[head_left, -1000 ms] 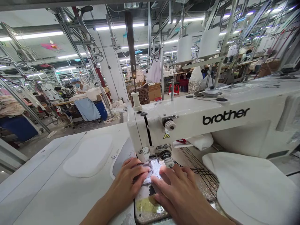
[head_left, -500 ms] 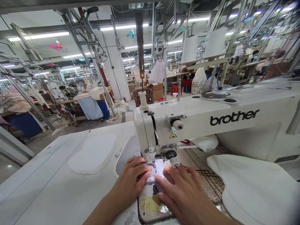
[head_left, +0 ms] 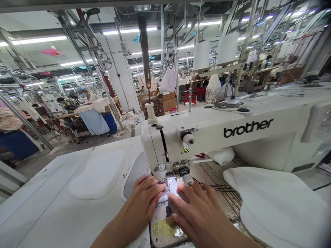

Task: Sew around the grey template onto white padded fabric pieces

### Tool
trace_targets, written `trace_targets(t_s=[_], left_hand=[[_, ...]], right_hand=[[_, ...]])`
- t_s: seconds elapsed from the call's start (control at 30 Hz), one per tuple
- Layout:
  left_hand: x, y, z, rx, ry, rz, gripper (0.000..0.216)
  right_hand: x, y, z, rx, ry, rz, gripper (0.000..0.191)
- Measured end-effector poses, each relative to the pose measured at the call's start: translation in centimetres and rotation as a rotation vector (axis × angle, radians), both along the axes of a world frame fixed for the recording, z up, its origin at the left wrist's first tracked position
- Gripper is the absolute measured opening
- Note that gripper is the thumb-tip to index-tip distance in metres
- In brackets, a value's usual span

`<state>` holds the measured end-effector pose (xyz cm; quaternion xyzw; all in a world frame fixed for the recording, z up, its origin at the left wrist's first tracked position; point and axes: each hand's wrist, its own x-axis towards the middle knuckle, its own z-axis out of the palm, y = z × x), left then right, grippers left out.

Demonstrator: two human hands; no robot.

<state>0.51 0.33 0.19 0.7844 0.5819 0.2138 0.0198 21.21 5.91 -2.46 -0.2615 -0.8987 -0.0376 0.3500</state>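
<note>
A small white fabric piece point(head_left: 172, 185) lies beneath the needle area of a white sewing machine point(head_left: 207, 134), lit by a bright lamp. My left hand point(head_left: 143, 198) is at its left edge, fingers drawn together with the thumb on the fabric; most of the fingertips are hidden by the machine head. On the right side, my right hand point(head_left: 198, 206) rests palm down with fingers apart, thumb and index fingertips touching the fabric. Both hands are close to the presser foot, which is partly hidden.
A white rounded cloth piece point(head_left: 98, 175) lies on the table at left. More white fabric point(head_left: 271, 199) is spread at right beneath the machine arm. Thread cones point(head_left: 227, 50) stand above. Behind are a leopard-print chair cover point(head_left: 156, 104), cardboard boxes and a seated co-worker point(head_left: 88, 94).
The camera view has shifted, so the machine and table appear slightly farther left. Both hands stay on the fabric beside the presser foot, with little visible movement.
</note>
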Motion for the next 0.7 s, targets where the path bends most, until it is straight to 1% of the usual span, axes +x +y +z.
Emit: trace_targets(t_s=[0.13,0.23,0.33,0.4,0.47,0.53,0.63,0.7], left_hand=[[-0.4,0.0,-0.6,-0.008,0.062,0.012,0.032],[-0.1,-0.3,-2.0,0.041,0.100,0.042,0.031],[0.5,-0.8,-3.3,0.135,0.117,0.136,0.032],[0.8,-1.1,-3.4,0.174,0.122,0.186,0.032],[0.9,-1.1,-2.3,0.159,0.149,0.144,0.031],[0.7,-0.7,-0.5,0.090,0.180,0.054,0.029],[0.2,0.4,2.3,-0.025,0.193,-0.060,0.027],[-0.2,0.9,3.1,-0.054,0.198,-0.122,0.025]], right_hand=[[-0.1,0.0,0.2,-0.009,0.009,0.019,0.026],[-0.1,0.0,0.2,-0.008,0.016,0.041,0.029],[0.0,0.1,0.2,-0.016,0.019,0.067,0.029],[0.0,0.2,0.1,-0.025,0.020,0.076,0.027],[0.0,0.2,0.1,-0.039,0.002,0.076,0.026],[0.1,0.2,0.0,-0.053,-0.015,0.086,0.027],[0.4,0.2,0.0,-0.093,-0.040,0.126,0.037],[0.5,0.3,0.1,-0.128,-0.067,0.157,0.040]])
